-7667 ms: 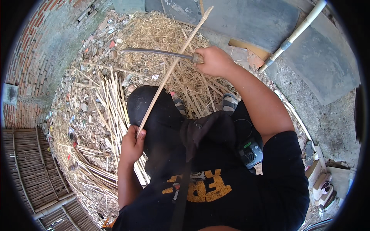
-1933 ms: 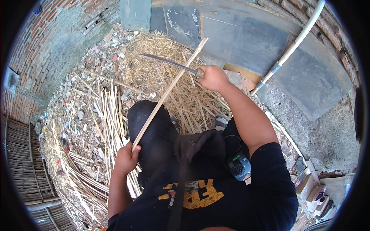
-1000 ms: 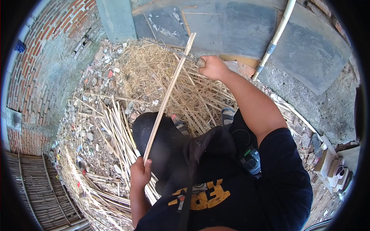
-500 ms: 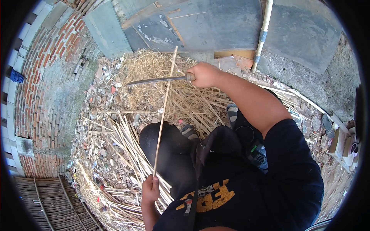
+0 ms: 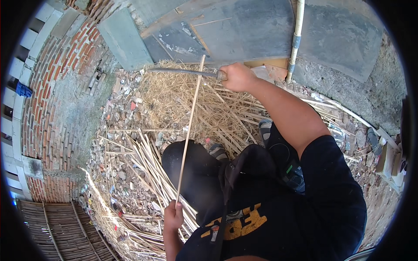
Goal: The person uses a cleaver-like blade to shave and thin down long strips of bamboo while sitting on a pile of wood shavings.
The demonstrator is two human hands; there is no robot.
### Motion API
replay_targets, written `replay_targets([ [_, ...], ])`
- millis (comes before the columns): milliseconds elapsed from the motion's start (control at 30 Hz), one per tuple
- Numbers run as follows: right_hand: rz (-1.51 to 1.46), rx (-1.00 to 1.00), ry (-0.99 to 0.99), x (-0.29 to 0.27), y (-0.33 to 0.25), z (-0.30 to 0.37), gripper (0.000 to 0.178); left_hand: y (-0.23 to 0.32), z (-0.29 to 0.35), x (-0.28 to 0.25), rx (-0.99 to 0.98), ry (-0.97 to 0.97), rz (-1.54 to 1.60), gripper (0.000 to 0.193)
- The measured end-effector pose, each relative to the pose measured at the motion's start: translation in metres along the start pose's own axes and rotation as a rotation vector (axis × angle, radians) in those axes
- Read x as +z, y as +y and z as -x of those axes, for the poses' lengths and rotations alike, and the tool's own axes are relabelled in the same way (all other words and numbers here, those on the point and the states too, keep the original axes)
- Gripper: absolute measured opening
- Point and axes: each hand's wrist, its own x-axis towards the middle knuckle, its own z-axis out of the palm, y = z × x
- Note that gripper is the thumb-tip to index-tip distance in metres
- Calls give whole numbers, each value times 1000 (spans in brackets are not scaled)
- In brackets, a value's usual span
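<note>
So the main thing that's shifted in the last half second is where the long knife crosses the bamboo strip: it was a fair bit further down from the tip, and now it sits just short of the far end, with the blade over the far edge of the heap of straw-like shavings. I'll use that heap for all the places. The right hand has gone up a touch with it, at the heap's far right edge, fingers clamped round the wooden handle. The left hand is well to the near side of the heap, fingers curled round the strip's near end with the thumb on top, pretty much the same hold as before. So the strip runs from there, past the dark-trousered knee on the heap's near side, with its far half above the heap. Compared with a second ago it looks much thinner, so I'd guess it got turned on edge. For the work, I'd read that as the blade now being on the tip and a different face being worked, but honestly can't tell if the edge is biting or only crossing. The loose strips off the heap's near left look untouched.
</note>
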Motion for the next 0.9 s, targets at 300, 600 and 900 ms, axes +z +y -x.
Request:
replay_targets([
  [300, 58, -161, -283, 10, -10, 11, 16, 3, -3, 23, -33, 120, -211, 46],
  [600, 91, -202, -340, 10, -53, 24, 22, -11, 3, 21, -39, 163, -297, 44],
  [900, -27, -116, -100, 14, -19, 7, 29, 4, 3, 11, 41, 125, -187, 45],
])
